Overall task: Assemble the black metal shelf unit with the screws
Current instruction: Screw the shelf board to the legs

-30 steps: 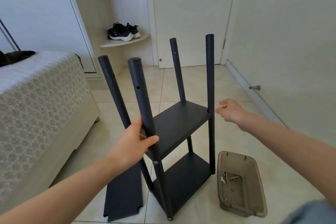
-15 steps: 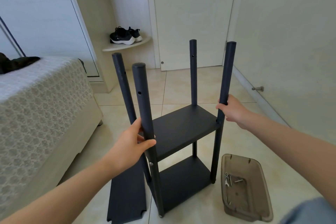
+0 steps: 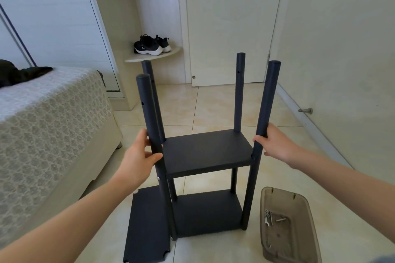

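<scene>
Translucent brown tray (image 3: 284, 191), on the floor just right of the shelf unit (image 3: 207, 151), containing a few loose screws (image 3: 270, 216). The unit stands upright on the tiled floor (image 3: 213, 104), with two shelves fitted and four posts rising above them. The left hand (image 3: 139, 156) grips its front left post and the right hand (image 3: 275, 145) grips its front right post. A loose black panel (image 3: 147, 226) lies flat at its left foot. A bed (image 3: 49, 117) stands to its left, with a door (image 3: 230, 28) and shoes (image 3: 151, 45) behind it.
</scene>
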